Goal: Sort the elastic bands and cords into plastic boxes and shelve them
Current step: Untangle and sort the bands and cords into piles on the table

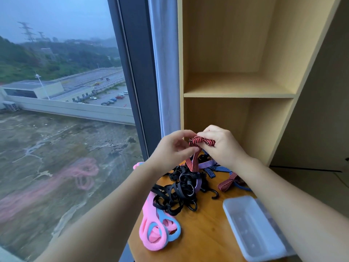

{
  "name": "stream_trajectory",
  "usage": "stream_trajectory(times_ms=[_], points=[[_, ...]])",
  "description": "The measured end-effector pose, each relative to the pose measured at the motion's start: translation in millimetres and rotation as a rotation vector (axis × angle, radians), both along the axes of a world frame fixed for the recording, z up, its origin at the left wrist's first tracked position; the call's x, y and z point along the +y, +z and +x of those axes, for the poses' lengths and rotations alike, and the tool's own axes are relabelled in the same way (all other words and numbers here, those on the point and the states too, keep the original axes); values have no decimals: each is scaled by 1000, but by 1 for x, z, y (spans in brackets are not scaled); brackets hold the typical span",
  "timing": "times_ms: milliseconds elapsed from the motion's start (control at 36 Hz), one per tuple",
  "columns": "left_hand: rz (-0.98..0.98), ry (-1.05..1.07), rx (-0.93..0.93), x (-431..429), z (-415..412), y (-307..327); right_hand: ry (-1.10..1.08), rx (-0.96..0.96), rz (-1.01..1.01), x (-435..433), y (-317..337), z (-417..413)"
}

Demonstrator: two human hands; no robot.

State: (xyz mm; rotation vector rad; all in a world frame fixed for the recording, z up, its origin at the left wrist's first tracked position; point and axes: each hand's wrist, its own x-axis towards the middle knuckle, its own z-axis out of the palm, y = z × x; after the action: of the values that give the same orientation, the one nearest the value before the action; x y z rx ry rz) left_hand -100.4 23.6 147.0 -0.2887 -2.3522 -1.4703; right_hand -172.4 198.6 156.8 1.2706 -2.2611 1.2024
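My right hand (221, 146) grips a folded bundle of red-and-black striped cord (203, 141) above the table. My left hand (172, 148) pinches the same cord at its left end, and a loose length hangs down from it. Beneath lies a tangled pile of black elastic bands with hooks (179, 191), mixed with purple, blue and red striped cords (213, 167). Pink and light-blue foam bands (156, 229) lie at the table's left edge. A clear plastic box (253, 225) sits at the right, partly hidden by my right forearm.
The wooden table (200, 237) stands against a light wooden shelf unit (239, 95) with two open compartments. A large window (66, 110) and a grey curtain (166, 63) are to the left.
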Motion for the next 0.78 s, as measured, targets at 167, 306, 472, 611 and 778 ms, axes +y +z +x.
stream_trajectory(times_ms=[167,306,472,611,778], points=[[95,238,90,2,-6,1,-10,-223,-72,-3,1,-2],[126,273,112,3,-6,15,167,-486,-155,-2,5,-3],[344,63,104,22,-2,48,123,-424,-306,-4,37,2],[363,-72,128,30,2,74,85,-341,-423,-2,68,6],[299,10,101,33,-3,56,-24,-323,-290,-2,53,8]])
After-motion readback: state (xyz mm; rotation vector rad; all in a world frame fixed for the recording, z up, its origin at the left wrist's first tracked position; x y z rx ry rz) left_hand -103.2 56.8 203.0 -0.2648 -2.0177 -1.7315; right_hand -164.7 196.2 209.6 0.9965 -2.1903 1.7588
